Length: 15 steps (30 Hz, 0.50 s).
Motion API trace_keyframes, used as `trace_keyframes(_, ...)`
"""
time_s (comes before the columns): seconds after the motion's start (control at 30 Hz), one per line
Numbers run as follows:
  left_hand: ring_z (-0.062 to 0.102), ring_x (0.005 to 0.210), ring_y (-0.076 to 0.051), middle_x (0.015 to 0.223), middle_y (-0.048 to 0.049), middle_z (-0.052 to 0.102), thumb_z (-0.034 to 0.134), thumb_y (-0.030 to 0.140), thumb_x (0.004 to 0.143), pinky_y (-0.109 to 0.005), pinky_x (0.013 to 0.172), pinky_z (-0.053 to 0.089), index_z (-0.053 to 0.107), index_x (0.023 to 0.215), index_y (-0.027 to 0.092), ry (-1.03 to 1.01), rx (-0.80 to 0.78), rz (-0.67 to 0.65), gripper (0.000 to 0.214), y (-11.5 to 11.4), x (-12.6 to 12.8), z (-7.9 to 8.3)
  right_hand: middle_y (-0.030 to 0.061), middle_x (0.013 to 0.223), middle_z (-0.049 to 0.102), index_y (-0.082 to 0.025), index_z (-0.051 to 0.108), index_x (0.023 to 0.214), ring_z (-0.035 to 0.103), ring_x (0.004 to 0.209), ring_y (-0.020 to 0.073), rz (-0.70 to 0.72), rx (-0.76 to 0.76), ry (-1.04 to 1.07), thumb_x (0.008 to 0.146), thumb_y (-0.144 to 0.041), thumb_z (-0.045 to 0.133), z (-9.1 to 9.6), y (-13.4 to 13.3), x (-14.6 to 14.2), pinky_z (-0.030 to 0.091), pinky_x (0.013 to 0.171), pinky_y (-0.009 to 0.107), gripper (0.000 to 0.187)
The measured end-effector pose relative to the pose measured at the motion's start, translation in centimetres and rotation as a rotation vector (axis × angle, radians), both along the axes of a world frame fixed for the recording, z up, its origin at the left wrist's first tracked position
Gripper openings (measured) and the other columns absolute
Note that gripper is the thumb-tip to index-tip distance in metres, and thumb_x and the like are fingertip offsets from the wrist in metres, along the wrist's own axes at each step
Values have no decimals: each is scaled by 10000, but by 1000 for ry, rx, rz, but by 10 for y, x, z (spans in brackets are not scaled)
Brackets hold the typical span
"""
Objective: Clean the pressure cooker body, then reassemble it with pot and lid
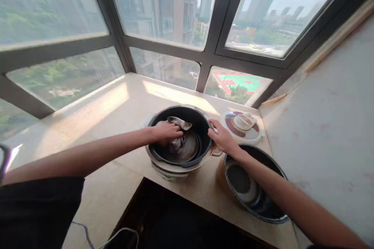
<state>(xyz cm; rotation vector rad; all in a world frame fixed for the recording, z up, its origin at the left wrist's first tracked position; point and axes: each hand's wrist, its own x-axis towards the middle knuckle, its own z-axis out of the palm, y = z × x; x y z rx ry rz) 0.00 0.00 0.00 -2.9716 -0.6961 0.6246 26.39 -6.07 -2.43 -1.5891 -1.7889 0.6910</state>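
A black inner pot (201, 124) sits in a pale cooker body (175, 168) on a beige window counter (117, 109). My left hand (167, 132) is down inside the pot, fingers closed on a grey cloth (178, 124) that lies on the pot's floor. My right hand (222, 138) grips the pot's right rim with bent fingers. A second dark pot (257, 198) stands under my right forearm, near the counter's front edge.
A round white lid (244, 124) with a dark red pattern lies behind my right hand. A pale wall (330, 124) closes off the right side. Large windows ring the counter. Below the front edge lie a dark surface (175, 218) and a cable (117, 235).
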Motion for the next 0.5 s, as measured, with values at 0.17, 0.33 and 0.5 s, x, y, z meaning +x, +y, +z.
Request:
trace_keyframes(0.17, 671, 1099, -394, 1241, -203, 673, 778, 178, 634, -495, 937, 538, 611, 1299, 185, -47, -32, 179, 686, 8, 8, 2, 121, 1298, 678, -192, 578, 1310, 640, 1184, 297, -2, 14, 17, 852, -405, 469, -4, 0, 2, 462, 1073, 463, 516)
trace_keyframes(0.33, 698, 1076, -401, 1240, -217, 698, 767, 342, 657, -451, 884, 553, 603, 1298, 164, -14, -210, 375, 685, 12, 19, 3, 136, 1346, 656, -176, 572, 1329, 612, 1244, 298, 8, 27, 10, 854, -424, 465, -4, 1, 4, 434, 1110, 463, 547)
trace_keyframes(0.5, 691, 1110, -402, 1235, -218, 714, 710, 434, 691, -441, 925, 533, 621, 1266, 136, -58, -333, 554, 654, 5, 10, 7, 123, 1352, 655, -188, 589, 1332, 617, 1237, 306, -9, 14, 19, 853, -422, 482, -4, 1, 3, 435, 1109, 473, 544)
